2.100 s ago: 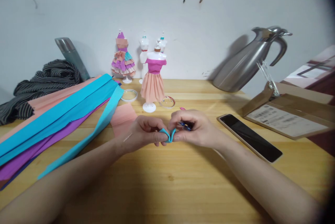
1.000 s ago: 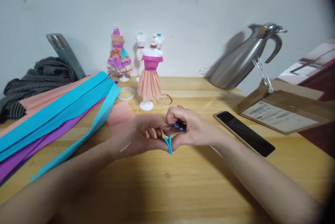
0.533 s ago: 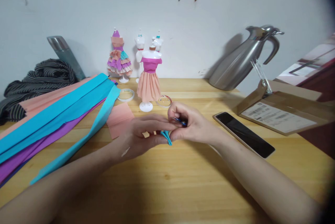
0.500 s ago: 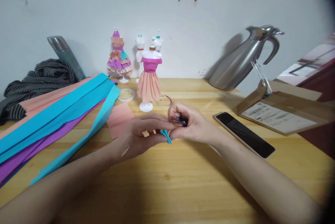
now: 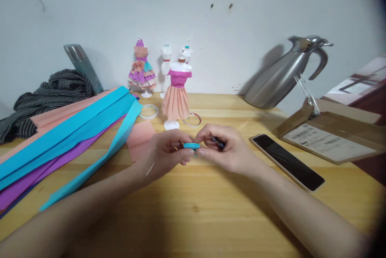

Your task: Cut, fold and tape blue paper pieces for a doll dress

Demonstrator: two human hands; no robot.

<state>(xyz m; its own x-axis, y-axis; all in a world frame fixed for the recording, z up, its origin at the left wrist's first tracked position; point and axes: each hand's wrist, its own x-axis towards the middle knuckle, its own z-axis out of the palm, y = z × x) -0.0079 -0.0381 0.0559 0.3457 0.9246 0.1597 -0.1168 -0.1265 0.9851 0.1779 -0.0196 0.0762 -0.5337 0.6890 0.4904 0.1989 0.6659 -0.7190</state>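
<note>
A small folded piece of turquoise crepe paper (image 5: 191, 146) is pinched between my two hands above the table. My left hand (image 5: 170, 149) is closed on it, thumb in front and fingers behind. My right hand (image 5: 226, 147) grips its other end between thumb and forefinger. Tucked in the curled fingers of my right hand is a small dark blue shiny object (image 5: 217, 142); its kind is not clear. Behind the hands stands a mini dress form (image 5: 177, 85) wearing a magenta top and a pleated peach skirt. A peach paper piece (image 5: 139, 141) lies beside my left hand.
Long crepe paper strips (image 5: 66, 135) cover the left. Near the dress form lie a white tape roll (image 5: 148, 111) and another ring (image 5: 193, 119). More dress forms (image 5: 141, 67) stand behind. At right are a phone (image 5: 288, 161), a cardboard box (image 5: 334, 135) and a steel jug (image 5: 277, 73).
The turquoise paper has gone from an upright V fold to a flat, level fold. My left fingers have drawn back from over it and curled. The view has shifted slightly.
</note>
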